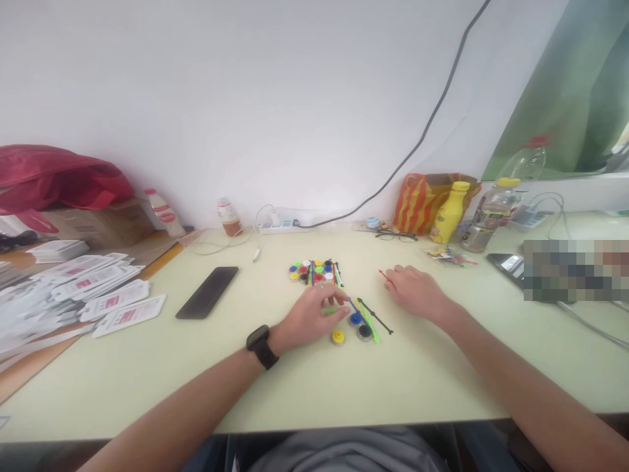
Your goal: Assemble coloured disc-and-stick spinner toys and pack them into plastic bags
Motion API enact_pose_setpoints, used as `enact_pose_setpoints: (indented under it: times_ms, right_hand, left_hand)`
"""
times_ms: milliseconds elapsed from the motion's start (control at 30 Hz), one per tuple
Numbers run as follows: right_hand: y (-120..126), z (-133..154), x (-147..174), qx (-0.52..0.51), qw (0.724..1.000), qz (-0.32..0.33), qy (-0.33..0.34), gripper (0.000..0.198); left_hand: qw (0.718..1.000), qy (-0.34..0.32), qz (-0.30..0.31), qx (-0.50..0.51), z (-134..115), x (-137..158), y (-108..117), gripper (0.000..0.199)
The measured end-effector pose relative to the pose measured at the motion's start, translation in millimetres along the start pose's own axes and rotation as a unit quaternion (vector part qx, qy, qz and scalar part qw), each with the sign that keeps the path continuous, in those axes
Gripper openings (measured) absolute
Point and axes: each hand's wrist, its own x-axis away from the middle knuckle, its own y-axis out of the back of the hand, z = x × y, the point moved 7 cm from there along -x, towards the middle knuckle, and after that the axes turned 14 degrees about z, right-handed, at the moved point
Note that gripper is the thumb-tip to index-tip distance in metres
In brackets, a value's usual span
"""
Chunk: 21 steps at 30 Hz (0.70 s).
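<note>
My right hand [415, 292] is closed on a thin red arrow-tipped stick [385, 276], whose tip sticks out to the left. Over the middle of the table, my left hand [317, 316] is curved with thumb and fingers apart, a black watch on its wrist. Beside its fingertips lie a blue stick [353, 305], a green stick [372, 328] and a black stick [381, 316]. Small round pieces in blue [355, 319], black [364, 332] and yellow [338, 337] sit near them. A green piece is partly hidden under the left hand.
Beyond my left hand stand rows of coloured round pieces [295, 269] with several sticks. A black phone [207, 293] and white cards [115, 298] lie leftward. At the back right are a striped bag [410, 203], a yellow bottle [449, 213], clear bottles [491, 213] and glasses [397, 235].
</note>
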Motion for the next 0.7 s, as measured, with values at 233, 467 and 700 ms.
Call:
enact_pose_setpoints:
  times_ms: [233, 467, 700]
  right_hand:
    - [8.4, -23.0, -1.6, -0.042, 0.995, -0.049, -0.073, 0.012]
    - [21.4, 29.2, 14.7, -0.212, 0.955, -0.061, 0.197, 0.012]
    - [13.8, 61.1, 27.7, -0.288, 0.906, 0.03, 0.308, 0.012]
  left_hand:
    - [0.997, 0.04, 0.015, -0.069, 3.2, 3.3, 5.6, 0.02]
    - [0.992, 0.1, 0.025, -0.068, 10.3, 2.0, 10.4, 0.026]
    - [0.992, 0.106, 0.053, -0.046, 12.3, 1.8, 3.7, 0.022]
